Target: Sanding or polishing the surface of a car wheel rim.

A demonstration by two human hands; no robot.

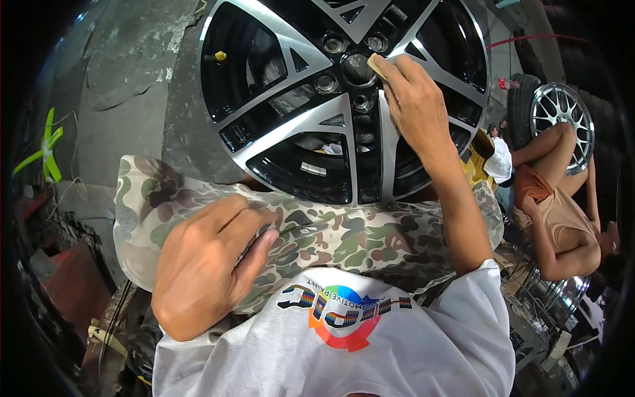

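Note:
In front of me lies a large black wheel rim (304,135) with bright bare-metal spoke faces. My right hand (417,102) reaches over it and pinches a thin yellowish pad (375,67); whether this is folded sandpaper or cloth I cannot tell. The pad touches the rim beside the round centre hole (359,69), near the bolt holes. My left hand (208,258) hovers over or rests on my camouflage-patterned shorts (370,231), loosely bent and holding nothing, its thumb apart from the fingers. A small yellow bit (220,56) shows at the rim's left side.
To the right another person (552,218) sits by a silver multi-spoke wheel (562,119) and a black tyre (522,109). A red hose (536,38) runs behind. A green-bladed fan (47,149) stands at the left on grey floor (126,126). A white cloth (499,161) is right of my knee.

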